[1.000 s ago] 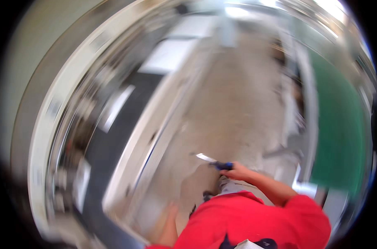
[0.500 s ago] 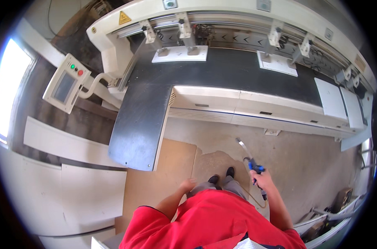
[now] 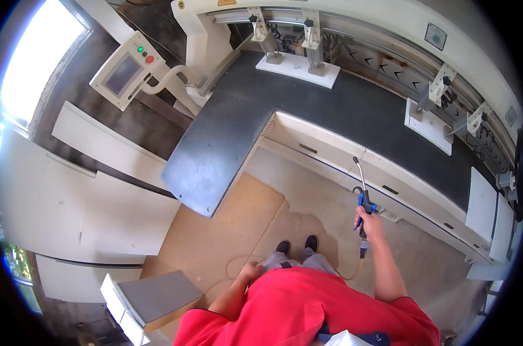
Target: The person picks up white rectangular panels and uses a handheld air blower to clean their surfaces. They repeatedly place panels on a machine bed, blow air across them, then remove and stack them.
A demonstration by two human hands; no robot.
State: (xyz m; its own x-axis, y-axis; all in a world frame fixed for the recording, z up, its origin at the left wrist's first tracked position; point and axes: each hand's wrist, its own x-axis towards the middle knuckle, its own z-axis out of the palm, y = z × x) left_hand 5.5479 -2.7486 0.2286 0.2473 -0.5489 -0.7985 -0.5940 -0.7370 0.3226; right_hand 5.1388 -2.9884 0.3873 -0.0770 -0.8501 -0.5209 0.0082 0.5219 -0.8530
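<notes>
Low beside the grey trousers [image 3: 330, 262], the left hand [image 3: 251, 271] is held well apart from the right, and whether its fingers are curled cannot be told; just ahead on the right, the blow gun [image 3: 363, 202] is firmly wrapped by the right hand [image 3: 367, 221]! For good handling, the grip is best kept relaxed, the nozzle aimed away from the body and the thin hose [image 3: 354, 275] left slack, clear of the dark shoes [image 3: 311, 243]. And what a look is offered: a black body is picked out in blue, topped by a slim, bent metal tube with a dark tip, pointed forward. Farther on, white drawer fronts [image 3: 325, 151] are overlapped by that tube, and beyond them a white board [image 3: 299, 69] is seen beneath two clamps on the black worktop [image 3: 348, 98]
</notes>
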